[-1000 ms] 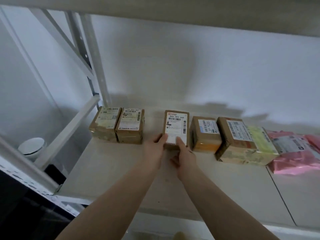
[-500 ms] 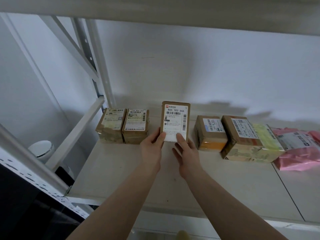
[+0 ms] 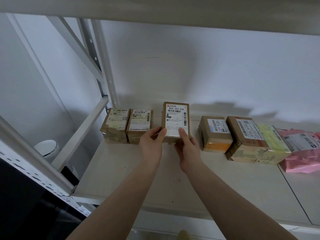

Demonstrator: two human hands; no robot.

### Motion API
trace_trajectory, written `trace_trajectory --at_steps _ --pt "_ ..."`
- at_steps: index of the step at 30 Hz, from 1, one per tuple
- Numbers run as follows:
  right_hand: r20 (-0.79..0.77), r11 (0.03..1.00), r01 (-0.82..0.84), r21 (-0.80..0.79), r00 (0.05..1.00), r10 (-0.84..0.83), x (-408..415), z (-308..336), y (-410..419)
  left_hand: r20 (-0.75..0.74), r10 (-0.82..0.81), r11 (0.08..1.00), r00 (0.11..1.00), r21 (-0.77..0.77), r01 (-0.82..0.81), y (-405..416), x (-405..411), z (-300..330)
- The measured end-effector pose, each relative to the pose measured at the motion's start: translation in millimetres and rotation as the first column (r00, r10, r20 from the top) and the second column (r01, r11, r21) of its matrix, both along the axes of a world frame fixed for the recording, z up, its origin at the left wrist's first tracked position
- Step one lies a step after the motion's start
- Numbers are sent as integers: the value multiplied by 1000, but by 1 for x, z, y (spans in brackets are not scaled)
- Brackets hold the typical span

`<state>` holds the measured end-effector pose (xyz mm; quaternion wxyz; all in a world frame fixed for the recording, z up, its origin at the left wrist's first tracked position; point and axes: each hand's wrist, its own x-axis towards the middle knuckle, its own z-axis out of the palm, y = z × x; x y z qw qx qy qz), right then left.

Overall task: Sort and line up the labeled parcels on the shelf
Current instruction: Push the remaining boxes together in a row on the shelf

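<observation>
Box held up, label facing me.

My left hand and right hand pinch the box by its lower edge, thumbs on the label, tilted up off the shelf. Two boxes sit at 9 o'clock of it, two more at 3 o'clock, then a pink bag.

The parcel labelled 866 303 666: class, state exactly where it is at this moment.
In the head view, the parcel sits mid-shelf, held by the left hand and right hand, in the gap between the 133 parcel and the orange-fronted box.
</observation>
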<state>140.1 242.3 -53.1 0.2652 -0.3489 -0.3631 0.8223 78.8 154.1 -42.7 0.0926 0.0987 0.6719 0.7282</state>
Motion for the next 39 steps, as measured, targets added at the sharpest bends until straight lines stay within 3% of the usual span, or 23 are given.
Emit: trace_trajectory --at_steps 4,7,10,14,16,18,25,32,39 --pt "174 1000 -23 3 984 23 -22 -2 4 -116 136 977 984 -151 -153 -6 -26 3" --pt "323 996 -88 35 944 72 -35 -1 6 -244 267 909 932 -259 -328 -18 -56 12" --pt "373 990 -113 89 925 72 -46 3 6 -423 212 716 881 -547 -435 -34 -94 12" --pt "442 984 -122 129 895 53 -58 -7 5 -284 -34 405 958 -881 -246 -51 -127 1" --pt "581 966 -170 197 813 24 -61 -13 6 -251 -100 340 963 -918 -204 -56 -131 -3" --pt "656 934 -223 281 755 -17 -59 -14 5 -272 -122 341 954 -915 -218 -58 -132 -7" --pt "496 947 -115 300 867 -52 -52 -19 0 -323 -134 354 937 -899 -259 -59 -128 -11" --pt "458 891 -184 415 889 -30 -40 -15 3 -340 -101 350 935 -892 -286 -56 -122 -13" --pt "623 783 -388 485 783 2 -38 -5 17 -326 -96 361 940 -892 -272 -54 -118 -14"
